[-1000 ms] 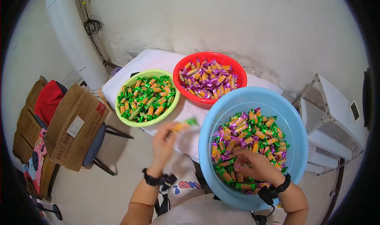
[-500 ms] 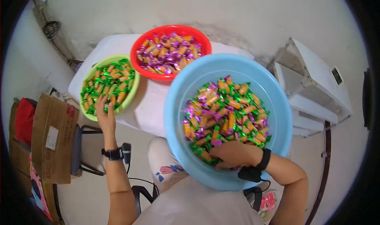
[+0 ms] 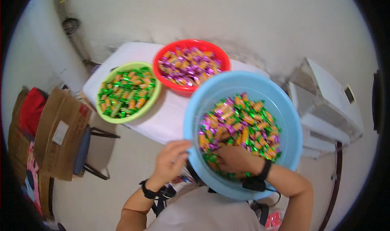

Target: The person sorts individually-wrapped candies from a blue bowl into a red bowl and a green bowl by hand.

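Observation:
A large light-blue basin [image 3: 291,109] holds a mix of wrapped candies [image 3: 252,123], some in green and some in purple wrappers. My right hand [image 3: 239,160] reaches down into the near part of this pile, its fingertips hidden among the candies. At the basin's left rim is my left hand [image 3: 172,160], its fingers bent against the edge and slightly blurred. Only green-wrapped candies [image 3: 129,92] show in the lime-green bowl [image 3: 122,120] at the left. Behind, the red bowl [image 3: 225,57] is filled with purple-wrapped candies [image 3: 189,65].
Both smaller bowls stand on a white-covered table [image 3: 168,123] by the wall. A brown cardboard box [image 3: 57,137] is on a chair at the left. White shelving [image 3: 325,105] stands to the right. Black bands with small devices are on my wrists.
My left hand has left the green candies in the lime bowl and moved right to the blue basin's rim. My right hand stays in the pile. The view has shifted a little.

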Demonstrator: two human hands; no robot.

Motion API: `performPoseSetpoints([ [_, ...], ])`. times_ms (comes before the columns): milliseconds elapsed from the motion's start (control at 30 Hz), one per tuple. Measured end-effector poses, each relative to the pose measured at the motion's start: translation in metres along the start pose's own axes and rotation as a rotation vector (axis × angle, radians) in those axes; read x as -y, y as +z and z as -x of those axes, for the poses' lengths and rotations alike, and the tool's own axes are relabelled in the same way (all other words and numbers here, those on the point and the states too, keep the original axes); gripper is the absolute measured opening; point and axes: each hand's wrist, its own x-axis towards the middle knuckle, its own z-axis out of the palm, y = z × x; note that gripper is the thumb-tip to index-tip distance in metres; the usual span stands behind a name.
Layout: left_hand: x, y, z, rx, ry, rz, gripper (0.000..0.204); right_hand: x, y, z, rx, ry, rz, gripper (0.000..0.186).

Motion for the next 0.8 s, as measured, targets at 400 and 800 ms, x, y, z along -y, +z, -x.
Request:
performPoseSetpoints([
  [400,-0.011,-0.012,-0.008,0.066,0.040,0.093,0.031,0.048,-0.059,0.007,-0.312,-0.134,-0.509,0.044],
  [800,0.150,-0.160,-0.010,-0.456,-0.235,-0.690,0.021,0.015,-0.057,0.041,-0.153,0.065,-0.342,0.033],
])
